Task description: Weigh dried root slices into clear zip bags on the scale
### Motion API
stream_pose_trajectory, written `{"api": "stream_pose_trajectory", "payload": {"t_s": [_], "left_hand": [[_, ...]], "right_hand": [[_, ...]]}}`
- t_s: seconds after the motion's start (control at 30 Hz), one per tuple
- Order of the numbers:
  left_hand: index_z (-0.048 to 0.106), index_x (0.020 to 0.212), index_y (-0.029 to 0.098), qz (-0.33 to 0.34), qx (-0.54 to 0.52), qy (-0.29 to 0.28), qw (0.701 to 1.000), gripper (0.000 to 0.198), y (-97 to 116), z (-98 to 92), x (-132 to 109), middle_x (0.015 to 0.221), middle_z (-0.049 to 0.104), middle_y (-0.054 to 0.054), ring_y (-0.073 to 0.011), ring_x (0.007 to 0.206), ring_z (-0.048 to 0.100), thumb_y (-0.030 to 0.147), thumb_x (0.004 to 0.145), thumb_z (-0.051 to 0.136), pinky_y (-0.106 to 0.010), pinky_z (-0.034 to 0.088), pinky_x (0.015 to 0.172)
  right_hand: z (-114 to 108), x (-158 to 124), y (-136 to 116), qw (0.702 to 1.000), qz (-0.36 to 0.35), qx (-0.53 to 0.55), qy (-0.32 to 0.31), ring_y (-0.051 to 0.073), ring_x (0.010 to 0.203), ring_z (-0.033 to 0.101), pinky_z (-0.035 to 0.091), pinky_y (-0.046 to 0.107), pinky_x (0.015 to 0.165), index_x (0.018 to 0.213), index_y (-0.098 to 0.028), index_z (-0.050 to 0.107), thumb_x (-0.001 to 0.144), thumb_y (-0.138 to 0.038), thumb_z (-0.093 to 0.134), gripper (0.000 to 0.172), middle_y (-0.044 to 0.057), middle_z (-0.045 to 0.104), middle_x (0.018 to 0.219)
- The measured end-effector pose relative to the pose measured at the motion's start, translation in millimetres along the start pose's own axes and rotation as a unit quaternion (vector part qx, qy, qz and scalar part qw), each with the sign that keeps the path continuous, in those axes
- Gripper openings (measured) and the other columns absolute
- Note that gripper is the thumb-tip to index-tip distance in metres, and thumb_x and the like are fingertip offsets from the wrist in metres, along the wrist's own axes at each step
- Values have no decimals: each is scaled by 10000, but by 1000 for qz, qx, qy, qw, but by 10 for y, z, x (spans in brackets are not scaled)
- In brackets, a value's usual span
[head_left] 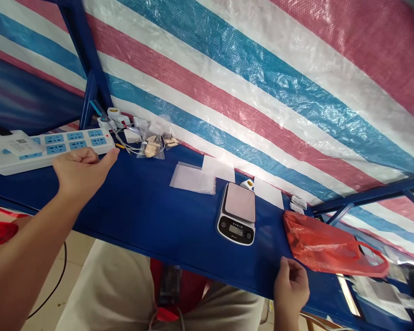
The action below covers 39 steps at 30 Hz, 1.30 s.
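Note:
My left hand (81, 168) hovers just in front of the white power strip (105, 146), its thumb stretched out and its fingers loosely curled, with nothing visible in it. At the table's front edge, my right hand (291, 285) is half curled, a gap showing between thumb and forefinger, and no object shows in it. Between the two hands, nearer the right, a kitchen scale (239, 202) stands with a bare weighing plate; its display is too small to read. A red plastic bag (320, 243) lies just beyond my right hand.
Clear plastic sleeves (191, 178) and white paper sheets (221, 168) lie behind the scale. Small bags of beige pieces (152, 146), cables and white plugs crowd the back left. Blue frame posts (93, 92) and a striped tarp (207, 92) bound the blue table (141, 207).

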<state>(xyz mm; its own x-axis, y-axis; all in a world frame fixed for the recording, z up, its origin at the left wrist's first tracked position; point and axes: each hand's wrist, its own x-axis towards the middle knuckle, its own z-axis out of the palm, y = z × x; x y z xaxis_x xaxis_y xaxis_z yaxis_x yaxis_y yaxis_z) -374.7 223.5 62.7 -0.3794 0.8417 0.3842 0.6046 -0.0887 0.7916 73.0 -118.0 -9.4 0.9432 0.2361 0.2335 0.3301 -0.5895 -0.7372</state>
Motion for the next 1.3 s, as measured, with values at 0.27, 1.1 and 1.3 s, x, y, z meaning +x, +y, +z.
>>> {"api": "stream_pose_trajectory", "payload": {"t_s": [0.27,1.1,1.3], "left_hand": [[393,719,239,79,124,-137,980,384,156,339,321,663,482,20,-154,639,466,530,871,592,-305,376,643],[714,935,129,-43,71,-164,983,292,622,789,724,730,570,25,-147,737,526,369,780,655,-290,478,733],[766,1006,163,115,64,-288,949,340,855,1305,885,1340,643,-30,-189,1167,523,448,839,688,-379,371,1180]], "right_hand": [[-8,-40,-233,999,29,-36,-27,289,790,689,500,405,792,904,-233,644,765,-590,633,383,73,720,833],[21,-52,-232,999,-17,-24,-25,276,792,704,513,371,775,934,-203,696,830,-553,626,372,84,748,844],[27,0,-207,999,-17,-41,-32,277,780,707,524,369,754,907,-208,709,798,-565,629,382,80,751,812]]}}
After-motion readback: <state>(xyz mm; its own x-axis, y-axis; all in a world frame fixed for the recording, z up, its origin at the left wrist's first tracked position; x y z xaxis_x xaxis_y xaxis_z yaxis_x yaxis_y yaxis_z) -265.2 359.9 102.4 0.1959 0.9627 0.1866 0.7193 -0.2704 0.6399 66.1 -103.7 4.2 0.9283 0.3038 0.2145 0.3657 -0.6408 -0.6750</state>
